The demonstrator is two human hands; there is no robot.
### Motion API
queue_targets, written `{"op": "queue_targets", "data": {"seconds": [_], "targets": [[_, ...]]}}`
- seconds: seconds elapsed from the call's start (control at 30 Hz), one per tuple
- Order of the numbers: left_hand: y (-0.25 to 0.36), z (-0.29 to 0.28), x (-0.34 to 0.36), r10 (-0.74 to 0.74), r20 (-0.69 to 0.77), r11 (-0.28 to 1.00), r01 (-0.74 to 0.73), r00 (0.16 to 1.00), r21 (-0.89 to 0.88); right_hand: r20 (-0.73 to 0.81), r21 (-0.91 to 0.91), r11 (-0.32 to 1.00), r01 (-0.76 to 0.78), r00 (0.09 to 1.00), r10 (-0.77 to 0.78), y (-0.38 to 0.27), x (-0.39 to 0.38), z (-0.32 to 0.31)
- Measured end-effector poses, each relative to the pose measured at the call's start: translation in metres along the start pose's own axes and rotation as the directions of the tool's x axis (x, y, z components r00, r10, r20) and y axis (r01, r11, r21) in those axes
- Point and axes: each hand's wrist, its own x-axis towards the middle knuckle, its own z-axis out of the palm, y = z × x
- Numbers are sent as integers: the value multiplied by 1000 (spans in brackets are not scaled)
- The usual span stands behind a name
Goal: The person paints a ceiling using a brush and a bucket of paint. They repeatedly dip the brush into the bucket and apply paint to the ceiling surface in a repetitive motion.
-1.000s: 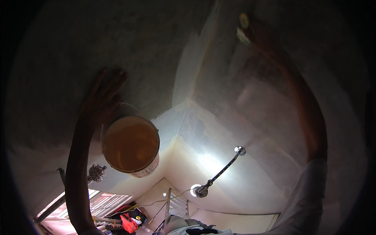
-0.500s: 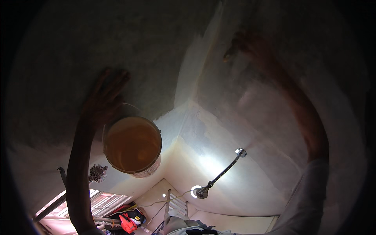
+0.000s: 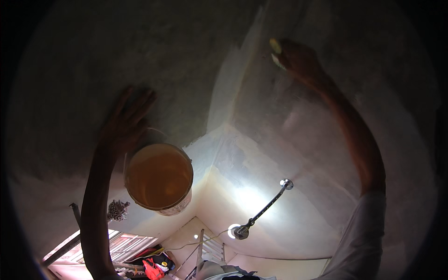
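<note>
1. The left hand point(image 3: 125, 122) is spread against the dark wall point(image 3: 186, 70), its fingers well apart; whether it bears the bucket's handle, I cannot tell.
2. The bucket point(image 3: 175, 208), brownish inside, is on the left, just beside that wrist.
3. On the right, the right hand's point(image 3: 298, 59) fingers are closed around a yellow-and-white brush point(image 3: 276, 45), near the wall corner point(image 3: 232, 109).

And it's yellow and off-white on the tool point(image 3: 276, 45) in the right hand point(image 3: 298, 58)! Just left of that grip, a whitish band point(image 3: 224, 88) streaks the mottled grey surface point(image 3: 186, 56). Lower left of it, a pale-walled bucket point(image 3: 179, 206), orange-brown inside; far below, a vivid orange-red bundle point(image 3: 153, 269). Below right, a plain greyish-white sleeve point(image 3: 364, 228).
</note>
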Motion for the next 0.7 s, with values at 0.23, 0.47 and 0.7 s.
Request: {"op": "queue_targets", "data": {"seconds": [0.23,0.47,0.7], "targets": [[-3,-5,-15,-16,58,1000,15,998,16,-96,-103,989,-107,991,97,47,97,-62],[-4,-4,-18,-23,82,999,20,996,31,-223,-223,974,28,972,-79,62,126,-70],[-10,-18,-41,-53,154,997,44,987,65,-277,-350,882,315,865,-418,16,96,26]]}}
